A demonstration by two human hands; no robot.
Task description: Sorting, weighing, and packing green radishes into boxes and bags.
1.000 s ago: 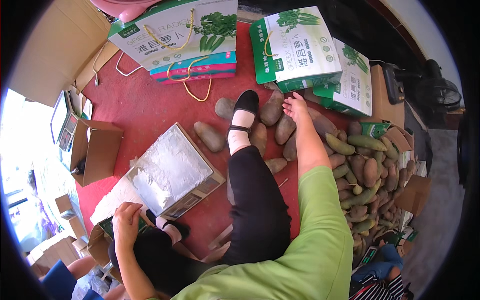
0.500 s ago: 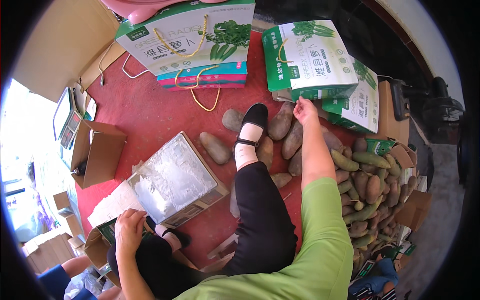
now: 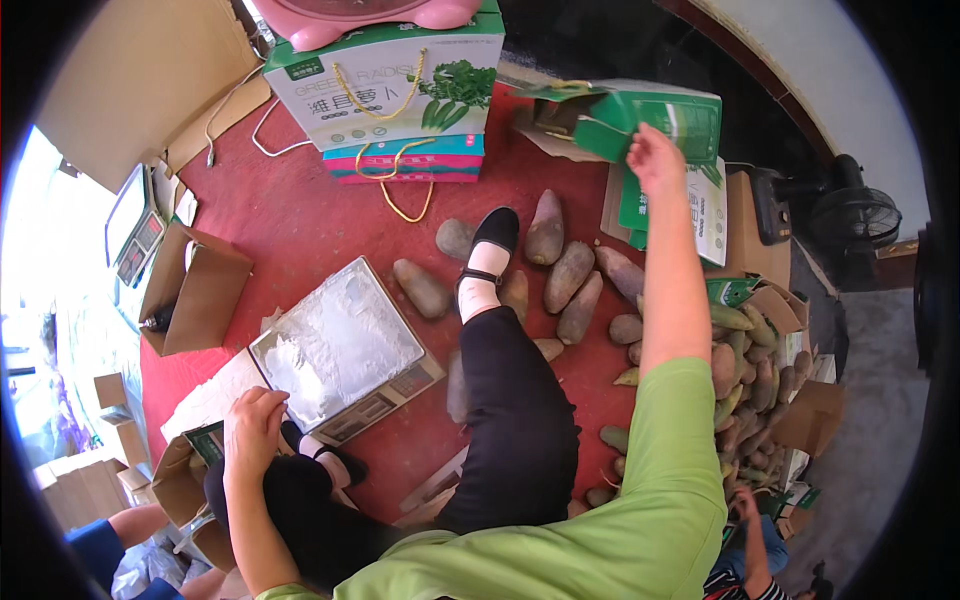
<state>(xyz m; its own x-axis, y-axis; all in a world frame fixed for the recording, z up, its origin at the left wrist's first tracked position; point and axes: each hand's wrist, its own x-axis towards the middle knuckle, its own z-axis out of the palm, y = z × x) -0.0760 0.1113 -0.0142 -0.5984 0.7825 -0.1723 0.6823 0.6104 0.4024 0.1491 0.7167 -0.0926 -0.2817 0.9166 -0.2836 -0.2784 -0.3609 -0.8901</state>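
My right hand [image 3: 655, 162] reaches far forward and grips the edge of a green and white carton [image 3: 655, 110]. The carton is tipped up, with its open end and dark inside toward the left. Another green and white carton [image 3: 712, 235] lies partly under it. My left hand [image 3: 252, 428] is by my bent knee, next to the near left corner of a scale [image 3: 335, 340] with a silvery, wrinkled cover on its plate. Its fingers are drawn together, and nothing shows in them. Several brownish, radish-like roots [image 3: 570, 277] lie on the red floor around my shoe.
A printed gift carton with rope handles [image 3: 390, 95] stands ahead, a pink basin-like thing [image 3: 365, 15] on top. A brown carton [image 3: 205, 290] is at left. At right are heaped roots [image 3: 750, 400] and a fan [image 3: 855, 215]. Other people's arms show at both lower corners.
My right hand has moved right and forward, lifting and tipping the carton so its open end shows. Roots beneath it are uncovered. My left hand has barely moved.
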